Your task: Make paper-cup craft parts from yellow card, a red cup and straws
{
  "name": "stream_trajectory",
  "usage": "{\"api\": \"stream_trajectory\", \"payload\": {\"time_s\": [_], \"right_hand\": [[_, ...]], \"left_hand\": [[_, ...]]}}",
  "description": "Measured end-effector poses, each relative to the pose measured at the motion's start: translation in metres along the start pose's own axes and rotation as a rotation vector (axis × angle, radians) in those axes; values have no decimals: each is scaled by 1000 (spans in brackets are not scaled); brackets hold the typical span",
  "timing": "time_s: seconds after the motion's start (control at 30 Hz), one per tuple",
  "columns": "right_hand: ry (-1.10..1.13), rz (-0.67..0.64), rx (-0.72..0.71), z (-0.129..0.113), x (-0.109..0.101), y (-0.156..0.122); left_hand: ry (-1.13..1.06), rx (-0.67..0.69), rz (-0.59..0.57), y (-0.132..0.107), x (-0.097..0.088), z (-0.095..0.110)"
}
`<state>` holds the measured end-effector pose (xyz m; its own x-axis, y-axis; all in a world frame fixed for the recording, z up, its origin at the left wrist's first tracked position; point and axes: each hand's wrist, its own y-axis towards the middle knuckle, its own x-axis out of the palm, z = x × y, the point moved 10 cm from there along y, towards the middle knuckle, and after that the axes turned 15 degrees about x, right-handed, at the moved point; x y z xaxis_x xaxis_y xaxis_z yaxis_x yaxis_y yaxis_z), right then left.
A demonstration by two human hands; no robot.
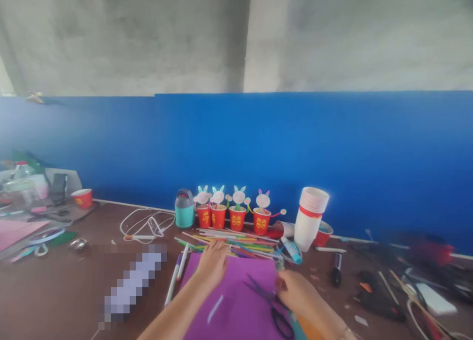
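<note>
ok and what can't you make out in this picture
Head view:
Right hand: blurred; whether it grips the scissors is unclear.
Purple sheet: cut off by the bottom edge.
Lavender object: masked by pixelation.
Dark clutter, far right: too blurred to name.

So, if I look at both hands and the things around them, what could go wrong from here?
The scissors are close to the right hand, so a careless move might nick a finger. The left hand is beside the loose coloured sticks; a forward push could shove them against the decorated red cups. The tall cup stack seems to lean, so a bump might topple it.
</note>
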<state>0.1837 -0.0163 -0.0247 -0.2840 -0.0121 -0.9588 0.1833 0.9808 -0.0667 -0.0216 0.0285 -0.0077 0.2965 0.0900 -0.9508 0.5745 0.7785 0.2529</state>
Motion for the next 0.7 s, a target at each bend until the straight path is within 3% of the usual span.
{"api": "stream_trajectory", "payload": {"time_s": [0.17, 0.27, 0.4, 0.57, 0.7], "right_hand": [[-174, -137, -17, -14, 9, -31], [-216, -164, -27, -24, 9, -39], [-185, -137, -36, -20, 8, -32], [9, -104, -77, -8, -3, -17], [130, -105, -32, -2, -9, -5]], "left_hand": [[-22, -15, -81, 7, 28, 4], [-29, -8, -98, 4, 33, 11], [-36, 17, -90, 1, 28, 18], [-41, 25, -93, -4, 21, 24], [-80, 35, -139, -18, 30, 40]]}}
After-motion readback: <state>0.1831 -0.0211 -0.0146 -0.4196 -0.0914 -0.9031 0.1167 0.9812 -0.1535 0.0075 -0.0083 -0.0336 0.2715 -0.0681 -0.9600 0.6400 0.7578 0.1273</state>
